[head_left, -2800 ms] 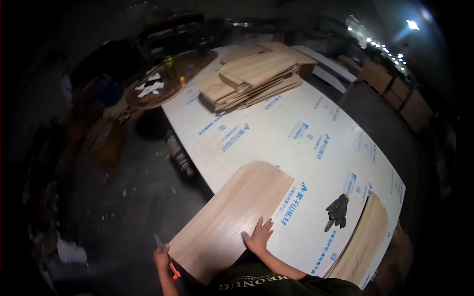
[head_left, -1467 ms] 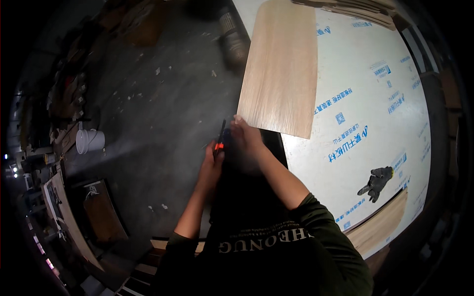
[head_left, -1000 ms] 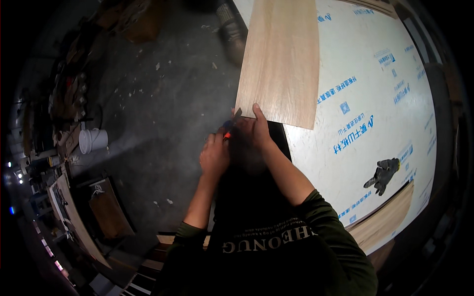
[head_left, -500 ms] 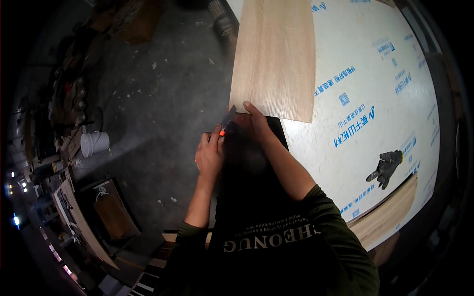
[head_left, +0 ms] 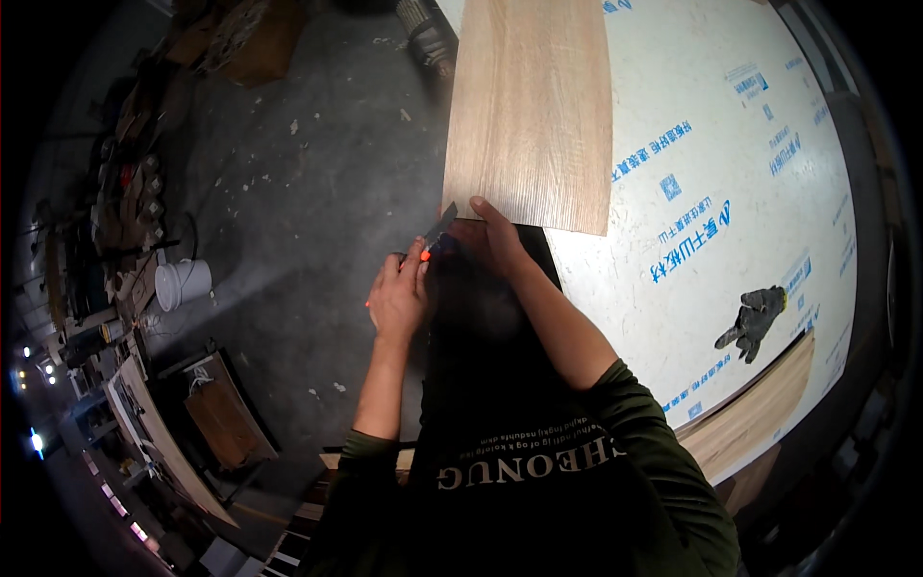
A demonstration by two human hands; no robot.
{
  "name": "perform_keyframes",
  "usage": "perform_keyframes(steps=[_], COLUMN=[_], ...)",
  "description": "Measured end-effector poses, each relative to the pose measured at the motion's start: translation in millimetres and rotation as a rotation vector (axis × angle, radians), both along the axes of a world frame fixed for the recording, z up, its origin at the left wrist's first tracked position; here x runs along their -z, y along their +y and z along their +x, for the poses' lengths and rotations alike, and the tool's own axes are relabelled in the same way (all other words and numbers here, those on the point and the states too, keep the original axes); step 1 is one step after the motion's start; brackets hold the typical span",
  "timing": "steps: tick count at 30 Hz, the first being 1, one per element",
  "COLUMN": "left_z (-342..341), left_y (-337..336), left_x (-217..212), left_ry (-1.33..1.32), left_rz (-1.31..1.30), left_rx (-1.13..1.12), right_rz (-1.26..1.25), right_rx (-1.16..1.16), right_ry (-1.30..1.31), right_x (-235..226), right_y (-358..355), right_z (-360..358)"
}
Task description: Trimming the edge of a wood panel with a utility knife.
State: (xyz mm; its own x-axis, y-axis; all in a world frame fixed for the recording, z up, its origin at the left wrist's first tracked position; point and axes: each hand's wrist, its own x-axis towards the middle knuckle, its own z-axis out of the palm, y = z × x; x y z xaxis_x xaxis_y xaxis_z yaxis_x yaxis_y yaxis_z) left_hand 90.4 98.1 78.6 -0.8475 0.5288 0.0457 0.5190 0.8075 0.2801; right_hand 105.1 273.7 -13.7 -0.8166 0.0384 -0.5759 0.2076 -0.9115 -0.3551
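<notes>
Panel (head_left: 529, 115) lies on white table (head_left: 711, 173), near left corner jutting past its edge; my right hand (head_left: 502, 240) clamped on near edge by that corner, thumb on top; left hand (head_left: 396, 300) closed round knife (head_left: 441, 224), blade at corner; step looks like blade work on edge; next move calls for steady panel, thumb clear of blade

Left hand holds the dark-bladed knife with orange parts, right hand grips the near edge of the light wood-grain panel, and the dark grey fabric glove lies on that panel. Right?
No: the dark grey fabric glove lies on the white, blue-printed board, not the panel, the head view shows. Left hand and right hand are as stated.
</notes>
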Motion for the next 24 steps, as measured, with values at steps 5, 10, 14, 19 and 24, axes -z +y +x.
perform_keyframes(steps=[5,10,14,19,24], left_z=[-8.3,-22.5,-34.9,-49.5,-62.8], left_y=[1.4,12.2,24.7,35.5,43.1], left_x=[0.8,-6.1,-11.9,-13.3,-8.3], left_ry=[0.057,0.059,0.064,0.071,0.105], left_rz=[-0.024,-0.031,-0.047,-0.042,-0.035], left_rx=[0.043,0.074,0.092,0.11,0.139], right_rz=[0.025,0.008,0.017,0.011,0.021], right_rx=[-0.005,0.021,0.025,0.017,0.039], right_ry=[0.091,0.083,0.124,0.159,0.15], right_x=[-22.2,-25.9,-26.5,-18.5,-20.4], right_y=[2.0,3.2,3.6,2.1,1.6], right_z=[2.0,2.3,3.8,1.6,2.6])
